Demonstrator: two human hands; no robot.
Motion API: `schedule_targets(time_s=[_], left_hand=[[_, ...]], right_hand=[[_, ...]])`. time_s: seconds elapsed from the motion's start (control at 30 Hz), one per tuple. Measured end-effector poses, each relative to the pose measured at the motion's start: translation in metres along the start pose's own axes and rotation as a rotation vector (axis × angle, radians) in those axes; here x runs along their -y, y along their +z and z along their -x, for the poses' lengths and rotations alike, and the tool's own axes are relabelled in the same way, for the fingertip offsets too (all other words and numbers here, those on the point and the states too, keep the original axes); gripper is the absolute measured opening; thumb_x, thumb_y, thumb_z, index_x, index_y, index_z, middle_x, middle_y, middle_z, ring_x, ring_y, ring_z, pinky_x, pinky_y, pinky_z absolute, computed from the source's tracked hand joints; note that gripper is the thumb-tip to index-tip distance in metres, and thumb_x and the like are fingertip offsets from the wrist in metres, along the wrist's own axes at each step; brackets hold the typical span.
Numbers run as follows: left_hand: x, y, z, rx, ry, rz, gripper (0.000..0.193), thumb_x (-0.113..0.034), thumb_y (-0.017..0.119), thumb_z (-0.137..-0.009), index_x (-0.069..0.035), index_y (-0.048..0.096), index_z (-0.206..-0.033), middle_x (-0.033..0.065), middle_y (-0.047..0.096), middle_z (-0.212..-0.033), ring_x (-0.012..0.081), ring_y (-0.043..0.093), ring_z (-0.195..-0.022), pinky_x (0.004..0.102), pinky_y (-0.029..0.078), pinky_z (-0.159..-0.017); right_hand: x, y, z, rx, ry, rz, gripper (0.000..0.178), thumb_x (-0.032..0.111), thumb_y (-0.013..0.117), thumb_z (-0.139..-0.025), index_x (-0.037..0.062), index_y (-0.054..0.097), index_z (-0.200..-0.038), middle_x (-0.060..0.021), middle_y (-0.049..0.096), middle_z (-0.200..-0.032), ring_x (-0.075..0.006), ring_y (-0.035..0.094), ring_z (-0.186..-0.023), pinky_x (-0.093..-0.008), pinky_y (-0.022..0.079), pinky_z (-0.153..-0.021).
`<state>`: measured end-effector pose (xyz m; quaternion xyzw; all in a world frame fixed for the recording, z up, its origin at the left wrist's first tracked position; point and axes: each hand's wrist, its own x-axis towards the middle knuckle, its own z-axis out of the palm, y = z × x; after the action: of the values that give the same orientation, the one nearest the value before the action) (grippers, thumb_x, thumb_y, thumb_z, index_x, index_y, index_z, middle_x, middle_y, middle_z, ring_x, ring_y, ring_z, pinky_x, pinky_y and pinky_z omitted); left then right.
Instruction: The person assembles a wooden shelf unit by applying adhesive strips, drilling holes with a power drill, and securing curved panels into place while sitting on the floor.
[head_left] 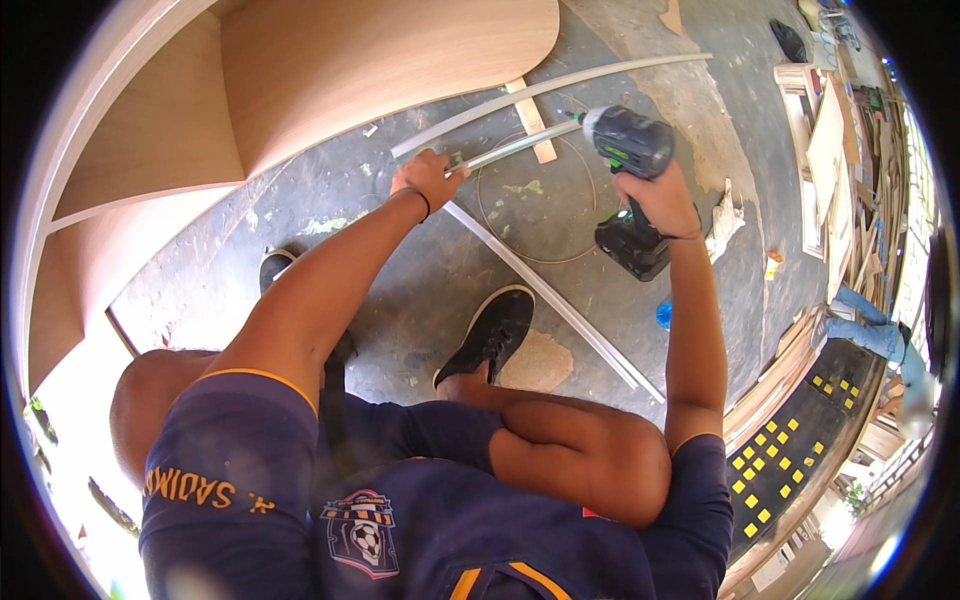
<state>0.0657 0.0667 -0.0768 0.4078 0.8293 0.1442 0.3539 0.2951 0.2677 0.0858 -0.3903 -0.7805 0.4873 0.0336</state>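
Observation:
My right hand point(660, 202) is wrapped round the grip of a black and green cordless drill point(632, 142), its battery end hanging low over the floor. The drill's nose points left, at the far end of a narrow metal strip point(520, 144); whether the bit touches it I cannot tell. At the near end of that strip, my left hand point(427, 178) closes its fingers on it. A second long strip point(545, 90) lies beyond, across a short wooden slat point(532, 122). Below my left hand, a pale double rail point(550, 297) runs diagonally toward the lower right.
A curved wooden panel unit point(380, 70) stands at the upper left. My black shoe point(487, 340) rests on the floor near the rail. A thin wire loop point(482, 215) and a blue object point(664, 315) lie about. Timber boards point(835, 150) stack at the right, near another person's legs point(868, 325).

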Motion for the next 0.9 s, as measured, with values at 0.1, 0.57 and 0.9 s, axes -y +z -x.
schedule_targets(time_s=[0.1,0.57,0.9], left_hand=[[0.001,0.000,0.000,0.002,-0.006,0.007,0.049,-0.053,0.053,-0.085,-0.008,0.069,-0.099,0.0157,0.061,-0.108,0.0334,0.059,-0.102,0.0426,0.047,-0.087],[0.007,-0.006,-0.006,0.146,-0.034,0.019,0.056,-0.060,0.047,-0.086,-0.010,0.069,-0.098,0.0171,0.066,-0.101,0.0348,0.061,-0.097,0.0444,0.048,-0.085],[-0.004,-0.016,-0.004,0.204,-0.181,0.066,0.057,-0.062,0.048,-0.085,-0.011,0.069,-0.099,0.0133,0.065,-0.109,0.0313,0.060,-0.104,0.0416,0.048,-0.088]], right_hand=[[-0.010,0.011,-0.017,0.019,0.060,0.245,0.020,0.008,0.064,-0.070,0.0003,0.062,-0.088,-0.0035,0.060,-0.066,-0.0106,0.053,-0.052,-0.0272,0.043,-0.050],[-0.026,0.036,-0.035,0.039,0.281,0.013,0.022,0.012,0.066,-0.068,0.0009,0.064,-0.087,-0.0049,0.061,-0.064,-0.0127,0.059,-0.051,-0.0282,0.047,-0.051],[-0.008,0.035,-0.038,0.056,0.317,0.139,0.023,0.011,0.066,-0.068,-0.0003,0.063,-0.088,-0.0064,0.063,-0.066,-0.0139,0.060,-0.052,-0.0290,0.047,-0.052]])
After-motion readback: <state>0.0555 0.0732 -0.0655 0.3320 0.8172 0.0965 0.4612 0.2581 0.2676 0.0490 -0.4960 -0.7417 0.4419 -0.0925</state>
